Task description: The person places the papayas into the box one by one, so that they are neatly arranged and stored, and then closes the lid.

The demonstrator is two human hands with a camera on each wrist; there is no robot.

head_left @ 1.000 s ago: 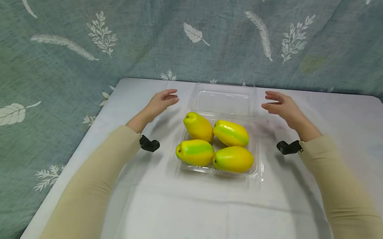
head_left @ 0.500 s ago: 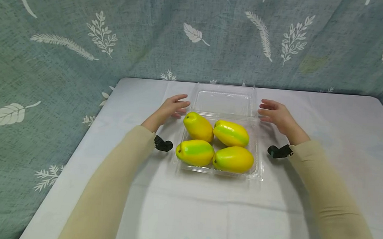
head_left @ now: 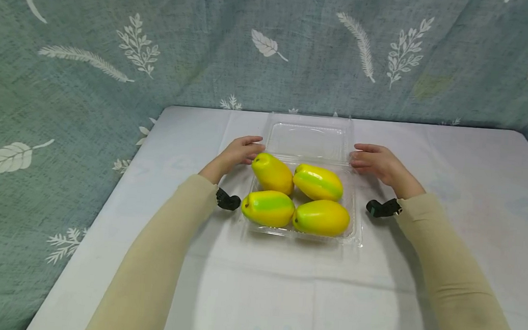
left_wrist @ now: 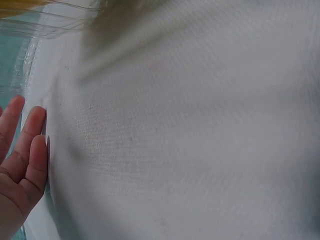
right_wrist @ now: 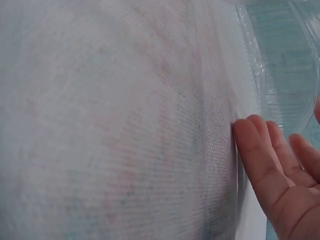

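Note:
A clear plastic clamshell box (head_left: pixel 355 220) stands with its lid (head_left: pixel 309 137) folded back flat behind it. In its base lie several smooth yellow fruits with green streaks, mango-like in shape, such as the front-right fruit (head_left: pixel 322 217). My left hand (head_left: pixel 242 152) is at the left side of the hinge, fingertips right at the plastic and near the back-left fruit (head_left: pixel 272 173). On the opposite side my right hand (head_left: pixel 379 163) has its fingertips at the lid's right edge. Both wrist views show fingers extended, close over the cloth, with the clear plastic beyond them.
A white cloth (head_left: pixel 254 297) covers the table. Behind and to the left hangs a green-grey curtain (head_left: pixel 307 76) with white leaf prints. A black wrist camera (head_left: pixel 382 208) sticks out below the right wrist, and another black camera (head_left: pixel 228 200) below the left.
Both hands have come down and inward, from wide apart above the table to the two sides of the lid. The box and fruits stay in place.

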